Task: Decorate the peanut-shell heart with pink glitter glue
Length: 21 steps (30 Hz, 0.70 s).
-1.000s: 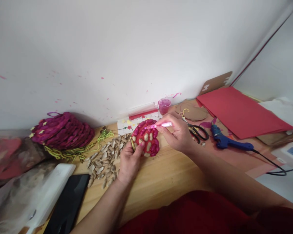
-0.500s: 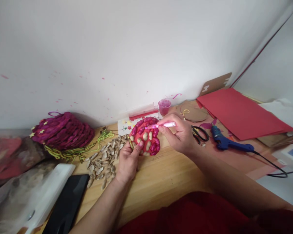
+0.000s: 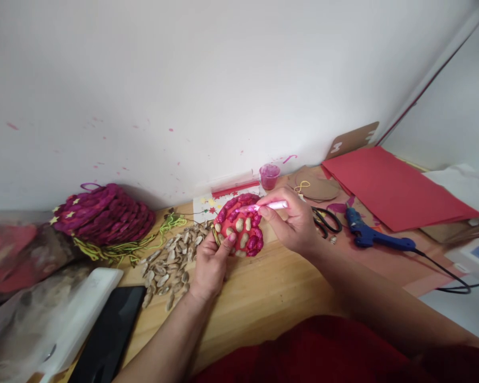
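My left hand point(image 3: 213, 260) grips the lower left edge of a round red disc point(image 3: 232, 217) with its thumb on top. Peanut shells cover the disc: those along the upper and right rim are painted magenta, while several in the middle and lower left are plain tan. Between the thumb and fingers of my right hand point(image 3: 289, 221) is a white-handled paintbrush point(image 3: 277, 205). Its magenta-stained tip points left and lies over the painted shells near the top of the disc. Whether the tip touches a shell I cannot tell.
Loose peanut shells point(image 3: 170, 266) lie left of the disc, beside a stack of magenta shell discs point(image 3: 112, 215). A paint cup point(image 3: 269, 176) stands at the wall. Rightward are black-handled scissors point(image 3: 329, 219), a blue glue gun point(image 3: 379, 238) and red sheets point(image 3: 399, 186). A black phone-like slab point(image 3: 109, 332) lies front left.
The brush tip has shifted slightly left over the shells near the top of the disc. Both hands keep their grips, and the view has moved very little.
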### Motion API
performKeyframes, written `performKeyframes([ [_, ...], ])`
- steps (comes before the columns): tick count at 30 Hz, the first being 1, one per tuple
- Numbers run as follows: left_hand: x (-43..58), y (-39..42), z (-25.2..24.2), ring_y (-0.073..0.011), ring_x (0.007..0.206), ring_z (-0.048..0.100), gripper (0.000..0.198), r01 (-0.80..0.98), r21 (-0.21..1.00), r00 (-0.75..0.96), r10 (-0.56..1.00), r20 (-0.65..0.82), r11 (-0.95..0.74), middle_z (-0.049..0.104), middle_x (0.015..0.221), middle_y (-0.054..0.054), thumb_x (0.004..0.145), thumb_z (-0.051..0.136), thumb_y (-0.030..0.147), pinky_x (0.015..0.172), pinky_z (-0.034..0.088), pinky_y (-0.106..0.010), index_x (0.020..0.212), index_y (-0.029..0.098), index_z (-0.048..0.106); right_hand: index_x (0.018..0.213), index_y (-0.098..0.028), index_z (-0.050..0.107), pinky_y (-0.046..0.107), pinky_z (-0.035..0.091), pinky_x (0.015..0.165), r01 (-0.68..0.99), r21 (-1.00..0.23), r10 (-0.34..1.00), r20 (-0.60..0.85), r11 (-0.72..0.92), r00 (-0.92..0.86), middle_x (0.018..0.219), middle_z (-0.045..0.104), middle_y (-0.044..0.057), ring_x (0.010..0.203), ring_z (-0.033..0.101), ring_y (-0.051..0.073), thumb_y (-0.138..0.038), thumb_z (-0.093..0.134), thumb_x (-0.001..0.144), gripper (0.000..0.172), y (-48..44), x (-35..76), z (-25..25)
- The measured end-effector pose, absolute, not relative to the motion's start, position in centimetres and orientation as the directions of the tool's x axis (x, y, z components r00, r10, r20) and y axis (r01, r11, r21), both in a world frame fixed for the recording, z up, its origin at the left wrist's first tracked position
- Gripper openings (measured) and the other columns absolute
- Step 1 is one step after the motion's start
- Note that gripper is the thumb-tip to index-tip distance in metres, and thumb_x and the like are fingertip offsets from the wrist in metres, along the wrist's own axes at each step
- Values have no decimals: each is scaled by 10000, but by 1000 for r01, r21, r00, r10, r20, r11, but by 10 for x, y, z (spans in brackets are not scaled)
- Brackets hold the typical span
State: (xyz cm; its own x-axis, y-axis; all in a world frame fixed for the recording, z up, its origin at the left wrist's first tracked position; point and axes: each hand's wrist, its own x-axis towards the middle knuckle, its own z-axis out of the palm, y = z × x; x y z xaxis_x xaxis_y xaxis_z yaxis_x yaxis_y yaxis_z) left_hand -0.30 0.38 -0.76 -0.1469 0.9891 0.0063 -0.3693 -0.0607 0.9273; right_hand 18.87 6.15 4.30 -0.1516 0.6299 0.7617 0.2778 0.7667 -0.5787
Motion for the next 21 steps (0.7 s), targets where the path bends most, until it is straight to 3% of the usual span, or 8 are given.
performKeyframes([
  [21, -3, 4, -10, -225, 843, 777, 397, -397, 915, -159, 987, 1, -65, 840, 966, -62, 752, 951, 454, 834, 610, -351, 1009, 199, 787, 993, -250, 688, 392, 541, 831, 285, -571, 625, 766, 770, -153, 934, 761, 37, 883, 694, 212, -245, 666, 993, 23, 61, 186, 42],
])
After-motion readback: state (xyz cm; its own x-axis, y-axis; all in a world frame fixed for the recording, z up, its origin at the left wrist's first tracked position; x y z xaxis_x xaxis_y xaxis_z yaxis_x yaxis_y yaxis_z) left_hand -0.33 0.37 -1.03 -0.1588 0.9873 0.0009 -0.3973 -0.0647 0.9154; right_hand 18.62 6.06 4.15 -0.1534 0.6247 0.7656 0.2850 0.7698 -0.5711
